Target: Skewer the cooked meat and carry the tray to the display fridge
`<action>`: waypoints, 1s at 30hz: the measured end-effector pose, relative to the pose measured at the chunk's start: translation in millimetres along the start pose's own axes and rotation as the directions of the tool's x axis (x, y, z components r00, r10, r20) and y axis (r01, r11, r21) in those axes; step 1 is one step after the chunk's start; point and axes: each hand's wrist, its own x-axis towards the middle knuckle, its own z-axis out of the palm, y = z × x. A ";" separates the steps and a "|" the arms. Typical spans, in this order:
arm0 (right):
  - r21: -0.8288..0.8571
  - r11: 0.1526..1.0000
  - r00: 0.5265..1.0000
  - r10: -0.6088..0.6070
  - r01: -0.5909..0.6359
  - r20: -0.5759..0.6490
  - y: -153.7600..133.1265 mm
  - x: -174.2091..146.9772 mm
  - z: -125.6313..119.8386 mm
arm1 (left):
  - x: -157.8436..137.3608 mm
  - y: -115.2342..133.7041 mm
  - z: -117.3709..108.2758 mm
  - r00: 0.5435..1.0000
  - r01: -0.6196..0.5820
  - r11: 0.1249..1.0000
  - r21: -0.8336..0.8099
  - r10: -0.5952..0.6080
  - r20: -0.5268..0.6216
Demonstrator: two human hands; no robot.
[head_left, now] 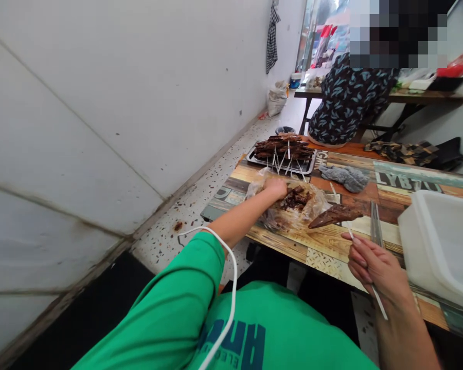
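1. From where I stand, the clear plastic bag [317, 199] on the patchwork-print table [327, 262] makes the middle of the dial, 6 o'clock towards the person in green; glistening dark brown pieces [296, 199] lie in it.
2. The left hand [275, 188] is at the bag's 10 o'clock, fingers curled down into it; I cannot tell how far they are closed or what they hold.
3. At 4 o'clock the right hand [378, 268] pinches 1 white stick [379, 302] between thumb and bent fingers.
4. On that stick, at 3 o'clock, is 1 long brown piece [335, 215], raised above the table.
5. At 12 o'clock a metal tray [313, 164] bears a heap of skewered brown pieces [281, 147].
6. A grey cloth [346, 178] lies at 2 o'clock; a white tub [422, 231] stands beyond the right hand, towards 3 o'clock.
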 end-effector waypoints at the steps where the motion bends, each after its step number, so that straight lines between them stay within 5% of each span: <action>1: -0.004 1.000 1.000 -0.008 0.008 -0.002 -0.8 -0.5 -1.1 | 2.4 0.2 -0.6 1.000 0.010 1.000 -0.001 -0.010 0.008; 17: 0.000 1.000 0.997 0.020 -0.020 0.069 0.6 -3.6 12.1 | -9.6 3.2 -4.6 0.997 -0.080 0.988 -0.135 0.077 -0.032; 19: -0.015 0.999 0.995 0.040 -0.039 0.089 2.3 -3.4 13.0 | -12.3 0.4 -9.0 0.996 -0.087 0.953 -0.289 0.088 -0.009; 20: -0.024 0.999 0.994 0.048 -0.046 0.101 3.3 -3.4 14.1 | -14.6 -1.7 -11.2 0.995 -0.074 0.895 -0.439 0.096 0.029; 22: -0.036 0.998 0.989 0.063 -0.059 0.131 5.4 -3.1 17.2 | -20.4 -6.9 -15.7 0.978 0.025 0.640 -0.768 0.143 0.152; 25: -0.046 0.996 0.982 0.081 -0.074 0.169 7.8 -3.0 23.6 | -28.4 -15.5 -22.4 0.901 0.267 0.265 -0.926 0.273 0.338; 30: -0.061 0.994 0.975 0.102 -0.092 0.197 9.1 -5.4 30.1 | -31.7 -24.9 -30.6 0.834 0.407 0.089 -0.909 0.370 0.409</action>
